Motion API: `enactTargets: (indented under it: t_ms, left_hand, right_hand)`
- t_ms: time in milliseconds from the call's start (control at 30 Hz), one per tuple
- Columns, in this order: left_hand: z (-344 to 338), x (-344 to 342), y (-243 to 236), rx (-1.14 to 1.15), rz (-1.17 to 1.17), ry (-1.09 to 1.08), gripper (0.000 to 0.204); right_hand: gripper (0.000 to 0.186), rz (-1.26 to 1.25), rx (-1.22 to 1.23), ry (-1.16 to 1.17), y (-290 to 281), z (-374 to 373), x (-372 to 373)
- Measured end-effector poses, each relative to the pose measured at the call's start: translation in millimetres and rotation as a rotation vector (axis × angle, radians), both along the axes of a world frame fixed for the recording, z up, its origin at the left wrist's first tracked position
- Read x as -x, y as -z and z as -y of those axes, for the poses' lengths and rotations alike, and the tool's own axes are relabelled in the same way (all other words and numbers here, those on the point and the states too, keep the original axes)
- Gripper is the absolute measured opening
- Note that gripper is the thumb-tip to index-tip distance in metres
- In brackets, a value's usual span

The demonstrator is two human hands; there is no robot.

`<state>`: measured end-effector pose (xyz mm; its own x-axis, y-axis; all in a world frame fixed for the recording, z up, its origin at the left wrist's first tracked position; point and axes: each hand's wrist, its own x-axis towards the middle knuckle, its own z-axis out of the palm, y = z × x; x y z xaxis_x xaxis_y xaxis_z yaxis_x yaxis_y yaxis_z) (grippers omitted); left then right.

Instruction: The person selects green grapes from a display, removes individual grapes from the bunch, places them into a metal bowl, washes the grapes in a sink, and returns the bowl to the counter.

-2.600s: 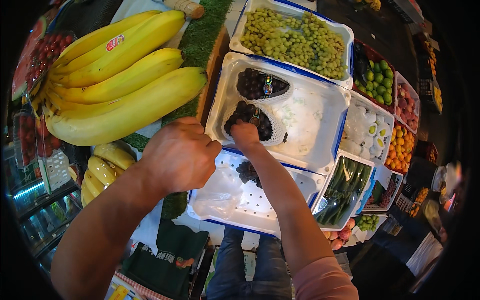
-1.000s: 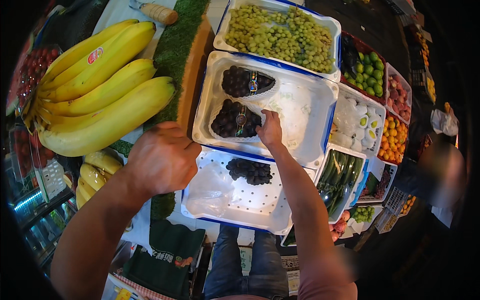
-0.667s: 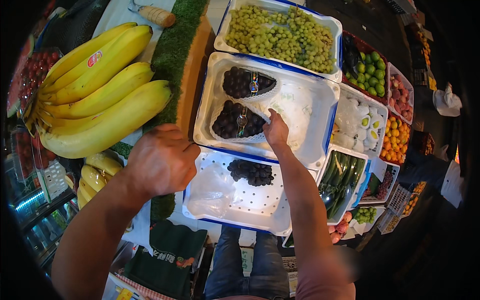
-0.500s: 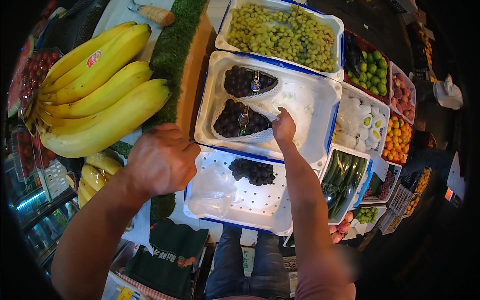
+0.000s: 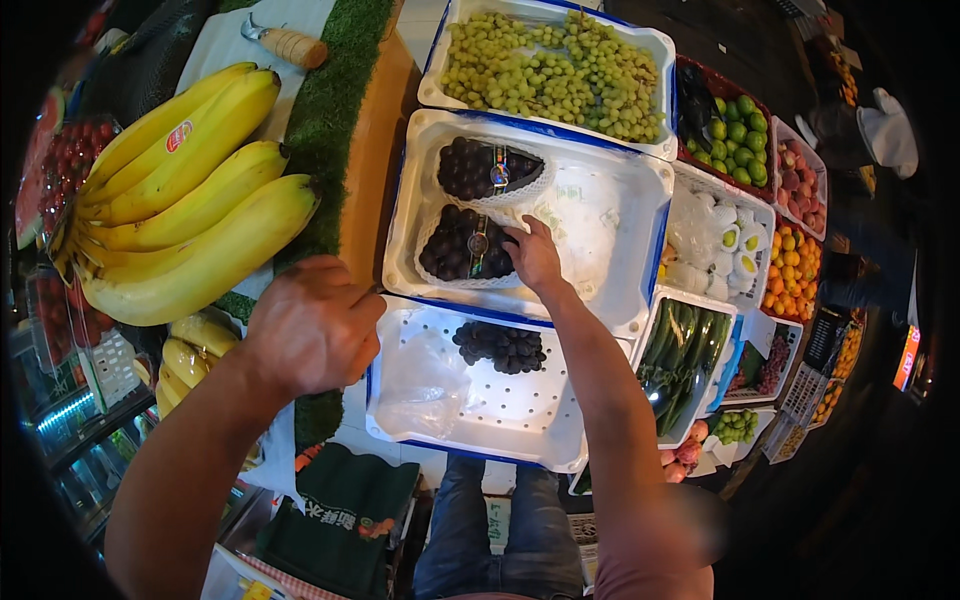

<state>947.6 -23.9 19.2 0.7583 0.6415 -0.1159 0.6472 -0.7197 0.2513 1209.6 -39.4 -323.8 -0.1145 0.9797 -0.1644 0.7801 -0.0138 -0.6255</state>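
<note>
My left hand (image 5: pixel 315 325) is closed in a fist beside the big banana bunch (image 5: pixel 190 245); what it holds, if anything, is hidden. My right hand (image 5: pixel 535 250) has its bent fingers on the right edge of the lower white foam-net sleeve (image 5: pixel 500 278) of dark grapes (image 5: pixel 450 250). Above it lies a second sleeved bunch of dark grapes (image 5: pixel 470 160), with a band across it, in the same white tray (image 5: pixel 620 250). A perforated tray (image 5: pixel 410 320) below holds a loose dark bunch (image 5: pixel 500 345) and a clear bag (image 5: pixel 410 385).
A tray of green grapes (image 5: pixel 550 70) stands at the back. Right are limes (image 5: pixel 735 140), orange fruit (image 5: pixel 790 270), wrapped fruit (image 5: pixel 730 250) and long green vegetables (image 5: pixel 680 365). Left, a wooden-handled tool (image 5: pixel 295 45) lies by green turf (image 5: pixel 330 130); strawberries (image 5: pixel 50 295) sit near the rim.
My right hand moved rightward along the lower grape sleeve, pulling its edge out, then came slightly back left. My left fist has shifted a little left and down in the picture.
</note>
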Motion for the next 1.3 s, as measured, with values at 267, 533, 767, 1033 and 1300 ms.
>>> enactTargets:
  t_ms: [267,533,767,1033,1300]
  left_hand:
    - [-0.3,-0.4,-1.5,0.000,-0.007,0.004,0.012]
    - [-0.7,-0.6,-1.0,0.004,0.013,0.000,0.012]
    - [-1.4,-0.6,0.9,-0.001,0.031,0.002,0.013]
    - [-3.1,4.3,1.0,0.079,0.013,-0.002,0.019]
    - [-2.5,6.1,2.9,0.078,0.045,-0.021,0.013]
  right_hand:
    - [0.029,-0.039,0.038,-0.010,9.0,-2.0,-1.7]
    - [0.025,-0.034,0.046,0.035,-6.8,-3.4,1.6]
    - [0.018,-0.149,-0.100,0.255,-21.9,-64.0,32.4]
    - [0.026,-0.181,0.078,0.290,-3.5,-136.7,69.4]
    - [0.026,-0.133,0.127,0.288,3.9,-143.2,72.3]
